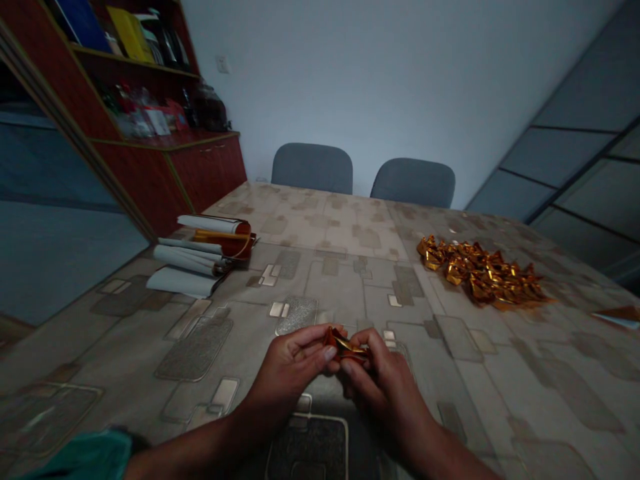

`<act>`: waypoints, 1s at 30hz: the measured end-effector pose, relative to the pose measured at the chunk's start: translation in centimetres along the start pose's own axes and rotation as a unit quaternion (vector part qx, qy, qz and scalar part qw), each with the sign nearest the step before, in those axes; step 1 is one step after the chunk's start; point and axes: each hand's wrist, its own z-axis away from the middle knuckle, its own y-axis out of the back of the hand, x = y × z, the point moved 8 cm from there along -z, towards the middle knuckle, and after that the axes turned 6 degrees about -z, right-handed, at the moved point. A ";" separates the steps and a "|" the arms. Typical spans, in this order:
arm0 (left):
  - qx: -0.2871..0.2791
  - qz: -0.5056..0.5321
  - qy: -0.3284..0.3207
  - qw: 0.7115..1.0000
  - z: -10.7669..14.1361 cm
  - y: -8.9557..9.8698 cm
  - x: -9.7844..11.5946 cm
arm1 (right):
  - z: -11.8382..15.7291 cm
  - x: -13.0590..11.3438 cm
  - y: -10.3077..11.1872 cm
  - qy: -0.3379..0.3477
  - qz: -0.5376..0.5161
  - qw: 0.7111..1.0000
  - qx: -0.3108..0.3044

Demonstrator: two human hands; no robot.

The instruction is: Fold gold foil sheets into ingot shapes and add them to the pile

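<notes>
Between my two hands is a small folded piece of shiny gold foil paper (345, 347), held just above the near part of the table. My left hand (295, 357) pinches its left end between thumb and fingers. On the other end, my right hand (377, 373) grips with thumb and bent forefinger. The fold looks like a small boat-shaped ingot with raised edges, though fingers cover part of it. Off to the right lies a heap of similar gold folded pieces (483, 273).
Stacked, bent sheets of paper (187, 267), some gold-faced, lie at the table's left. A flat gold sheet (620, 316) rests near the right edge. Two grey chairs (313, 167) stand behind the patterned tablecloth (340, 233). A wooden cabinet (200, 167) is at the back left.
</notes>
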 end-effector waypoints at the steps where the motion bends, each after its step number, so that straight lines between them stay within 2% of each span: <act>1: -0.003 0.001 -0.003 1.000 0.0 0.0 -0.2 | 0.0 0.1 0.0 -0.003 0.000 1.000 0.000; 7: -0.031 0.003 0.010 0.999 -0.2 0.2 -1.6 | 0.1 0.7 -0.3 -0.029 -0.025 0.999 0.000; 12: -0.058 0.062 0.013 0.996 -0.2 -0.3 -1.4 | 0.2 -0.2 0.3 0.013 0.014 0.999 0.039; 15: -0.059 0.097 0.041 0.993 -0.2 -0.5 -1.3 | 0.4 -0.7 0.5 0.025 0.006 1.000 0.007; 17: -0.057 0.118 0.064 0.989 -0.1 -0.5 -1.1 | 0.5 -1.1 1.0 0.037 -0.035 0.999 0.000; 19: -0.076 0.138 0.079 0.984 0.0 -0.9 -0.6 | 0.3 -0.6 2.5 0.009 -0.110 0.992 0.058; 22: -0.150 0.171 0.088 0.970 0.4 -2.2 0.2 | -0.2 0.9 3.3 -0.056 -0.208 0.972 0.094; 26: -0.207 0.200 0.104 0.952 0.9 -3.1 0.5 | -0.5 1.6 2.8 -0.088 -0.274 0.955 0.076; 30: -0.217 0.215 0.099 0.947 0.9 -3.2 0.7 | -0.2 1.1 1.6 -0.115 -0.342 0.933 0.013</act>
